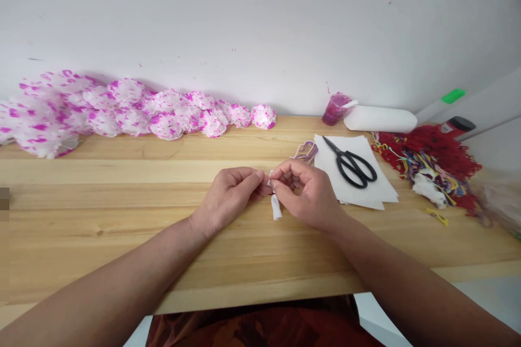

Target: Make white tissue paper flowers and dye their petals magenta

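Near the middle of the wooden table, my left hand [232, 192] and my right hand [305, 190] meet fingertip to fingertip, both closed in a pinch. Between them is a narrow strip of white paper [276, 207], gathered at its middle. Its lower end hangs below the fingers, and a small upper end shows between the fingertips. The gathered part is mostly hidden by my fingers. Just beyond my right hand lies a loose bundle of purple and pale strings [306, 150]. Black-handled scissors [352, 162] rest on a stack of white paper [331, 179] to the right.
Crumpled white paper flowers with magenta spots [166, 114] line the wall at the left. At the back right stand a magenta-stained cup [336, 111] and a white roll [380, 119]. Red yarn [439, 146], mixed strings and a red jar with a black lid [458, 127] lie farther right.
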`<state>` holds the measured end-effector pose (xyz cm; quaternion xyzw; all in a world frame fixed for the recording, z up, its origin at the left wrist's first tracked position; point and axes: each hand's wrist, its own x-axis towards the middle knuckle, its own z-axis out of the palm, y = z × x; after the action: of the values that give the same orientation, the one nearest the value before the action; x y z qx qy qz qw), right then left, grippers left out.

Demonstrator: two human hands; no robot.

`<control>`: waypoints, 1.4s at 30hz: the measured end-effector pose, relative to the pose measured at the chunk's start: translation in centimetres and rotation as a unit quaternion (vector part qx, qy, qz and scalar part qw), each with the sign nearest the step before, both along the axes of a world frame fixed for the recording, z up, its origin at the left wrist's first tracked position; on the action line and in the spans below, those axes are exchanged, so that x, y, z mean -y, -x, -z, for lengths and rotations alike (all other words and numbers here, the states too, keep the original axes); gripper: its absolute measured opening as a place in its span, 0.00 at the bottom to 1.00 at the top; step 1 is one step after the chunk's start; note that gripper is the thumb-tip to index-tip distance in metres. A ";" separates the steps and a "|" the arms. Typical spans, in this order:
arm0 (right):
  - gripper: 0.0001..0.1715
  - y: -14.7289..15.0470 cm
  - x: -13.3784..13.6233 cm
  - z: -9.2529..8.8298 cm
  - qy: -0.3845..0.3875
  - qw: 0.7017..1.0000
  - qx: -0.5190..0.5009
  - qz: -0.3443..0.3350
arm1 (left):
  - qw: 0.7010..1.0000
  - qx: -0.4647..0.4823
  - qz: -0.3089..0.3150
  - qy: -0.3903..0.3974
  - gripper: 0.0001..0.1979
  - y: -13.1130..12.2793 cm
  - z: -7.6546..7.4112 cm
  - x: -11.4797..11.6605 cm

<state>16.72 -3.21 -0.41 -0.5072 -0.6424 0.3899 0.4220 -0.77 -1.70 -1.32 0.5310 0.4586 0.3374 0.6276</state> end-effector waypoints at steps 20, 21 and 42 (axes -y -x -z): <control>0.05 -0.1 0.1 0.1 0.003 1.000 0.005 0.002 | 1.000 0.001 -0.004 0.000 0.18 -0.2 -0.4 0.1; 0.05 -0.2 0.1 0.1 0.004 1.000 0.006 0.000 | 1.000 0.001 -0.005 0.000 0.18 -0.1 -0.4 0.1; 0.05 -0.2 0.0 0.1 0.009 1.000 0.000 -0.008 | 1.000 0.001 -0.001 -0.001 0.18 -0.1 -0.4 0.0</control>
<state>16.95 -3.20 -0.55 -0.5055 -0.6428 0.3996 0.4141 -0.67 -1.69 -0.89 0.5303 0.4582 0.3392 0.6275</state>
